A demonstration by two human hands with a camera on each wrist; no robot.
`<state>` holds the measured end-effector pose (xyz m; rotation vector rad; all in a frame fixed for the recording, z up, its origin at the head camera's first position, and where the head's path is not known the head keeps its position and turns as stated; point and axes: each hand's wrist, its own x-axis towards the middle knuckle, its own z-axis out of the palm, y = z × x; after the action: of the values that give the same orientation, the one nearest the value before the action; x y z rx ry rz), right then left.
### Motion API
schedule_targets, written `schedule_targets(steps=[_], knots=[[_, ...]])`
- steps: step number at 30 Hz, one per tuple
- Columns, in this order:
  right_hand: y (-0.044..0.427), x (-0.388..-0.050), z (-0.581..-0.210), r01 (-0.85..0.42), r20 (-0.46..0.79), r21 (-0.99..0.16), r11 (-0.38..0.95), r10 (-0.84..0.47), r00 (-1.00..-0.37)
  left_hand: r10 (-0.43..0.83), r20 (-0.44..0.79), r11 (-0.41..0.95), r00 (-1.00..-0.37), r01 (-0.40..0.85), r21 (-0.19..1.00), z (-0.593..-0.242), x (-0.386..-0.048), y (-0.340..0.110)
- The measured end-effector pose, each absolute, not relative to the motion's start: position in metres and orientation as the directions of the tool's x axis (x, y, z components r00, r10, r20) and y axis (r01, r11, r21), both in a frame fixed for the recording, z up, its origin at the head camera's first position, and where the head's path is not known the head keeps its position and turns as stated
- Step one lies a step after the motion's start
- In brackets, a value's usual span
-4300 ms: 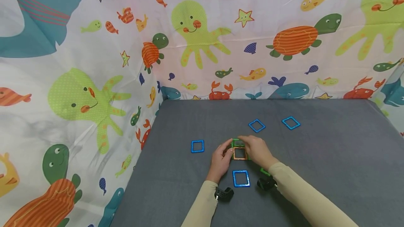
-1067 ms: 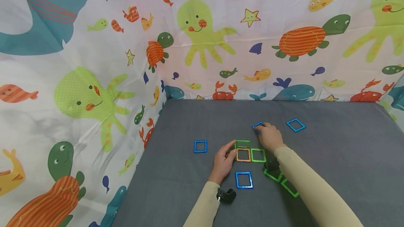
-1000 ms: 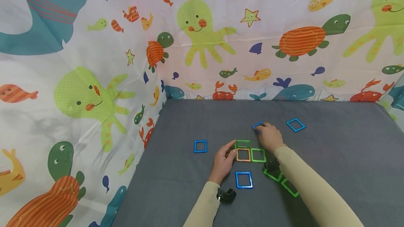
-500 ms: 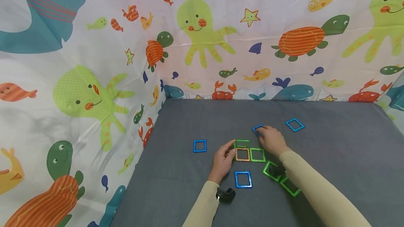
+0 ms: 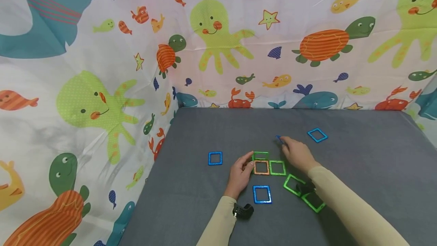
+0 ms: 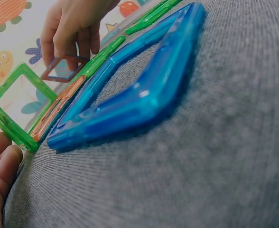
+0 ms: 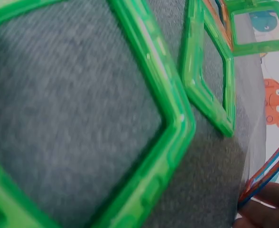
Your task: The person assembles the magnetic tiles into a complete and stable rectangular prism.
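Observation:
In the head view, my left hand [image 5: 238,175] rests its fingertips at the left side of an orange square frame [image 5: 261,174], against upright green frames [image 5: 261,152]. The left wrist view shows those fingertips by a green frame's lower corner [image 6: 29,142]. Behind and to the right, my right hand [image 5: 300,155] pinches a small blue frame [image 5: 279,138], tilted on edge; its rim looks partly reddish in the right wrist view [image 7: 265,175]. A flat green frame [image 5: 285,167] adjoins the orange one on the right.
A blue square [image 5: 262,202] lies in front of the orange frame, another [image 5: 215,164] to the left, and a blue diamond-turned frame [image 5: 312,137] at the back right. Two green frames [image 5: 290,192] lie under the right wrist. A patterned cloth surrounds the grey table [image 5: 181,208].
My right hand has moved from the green frames to the small blue frame behind them, pinched it and tilted it up, shifting slightly right. My left hand stays at the green frames.

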<state>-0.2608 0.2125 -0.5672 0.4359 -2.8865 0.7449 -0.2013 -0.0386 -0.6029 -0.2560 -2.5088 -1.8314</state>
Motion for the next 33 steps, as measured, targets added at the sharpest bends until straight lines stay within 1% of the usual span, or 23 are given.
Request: schedule_targets(steps=[4, 12, 19, 24, 28, 33], knots=[[0.216, -0.261, -0.566, -0.301, 0.213, -0.470, 0.830, -0.225, -0.951, 0.116, 0.117, 0.294, -0.986, 0.146, 0.944, -0.602, -0.202, -0.039], [0.221, -0.264, -0.566, -0.299, 0.299, -0.462, 0.835, -0.171, -0.939, 0.116, 0.119, 0.304, -0.986, 0.150, 0.941, -0.601, -0.203, -0.040], [0.226, -0.266, -0.568, -0.340, 0.404, -0.415, 0.844, -0.164, -0.900, 0.115, 0.118, 0.309, -0.986, 0.148, 0.939, -0.604, -0.203, -0.039], [0.229, -0.265, -0.567, -0.358, 0.456, -0.420, 0.834, -0.147, -0.878, 0.110, 0.117, 0.311, -0.987, 0.146, 0.939, -0.604, -0.202, -0.039], [0.229, -0.263, -0.564, -0.358, 0.471, -0.444, 0.821, -0.126, -0.873, 0.114, 0.115, 0.296, -0.987, 0.144, 0.944, -0.603, -0.202, -0.038], [0.224, -0.259, -0.560, -0.369, 0.454, -0.458, 0.809, -0.144, -0.879, 0.110, 0.118, 0.287, -0.987, 0.145, 0.947, -0.604, -0.202, -0.039]])
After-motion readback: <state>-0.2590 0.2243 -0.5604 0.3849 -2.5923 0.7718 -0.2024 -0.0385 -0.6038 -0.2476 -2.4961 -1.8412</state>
